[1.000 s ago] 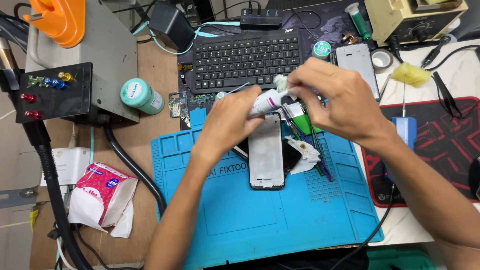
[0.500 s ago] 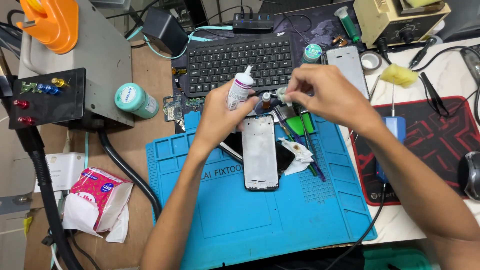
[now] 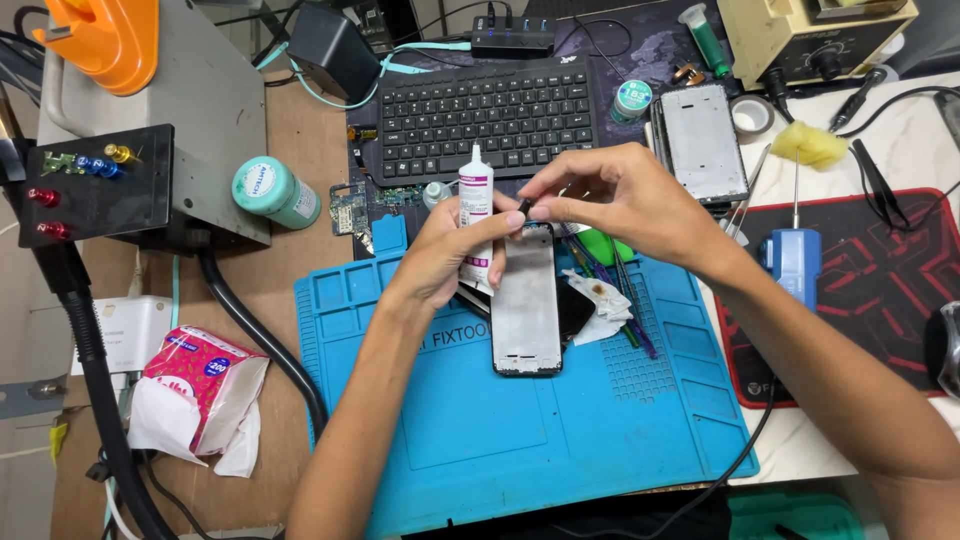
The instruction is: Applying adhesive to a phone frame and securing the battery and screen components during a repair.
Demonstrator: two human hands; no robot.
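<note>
Left grip [image 3: 445,250] wrapped around upright white plastic glue bottle [image 3: 475,215]; right grip [image 3: 610,200] pinching small black cap [image 3: 524,206] above grey rectangular phone frame [image 3: 526,305] on blue silicone mat [image 3: 560,430].

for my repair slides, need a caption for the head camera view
Left hand holds a white glue bottle upright over a phone frame on a blue mat.

Single head view, looking steeply down, close over blue work mat [image 3: 560,440] and bench.

Blue mat [image 3: 560,440], black keyboard [image 3: 490,112], white glue bottle [image 3: 475,205].
</note>
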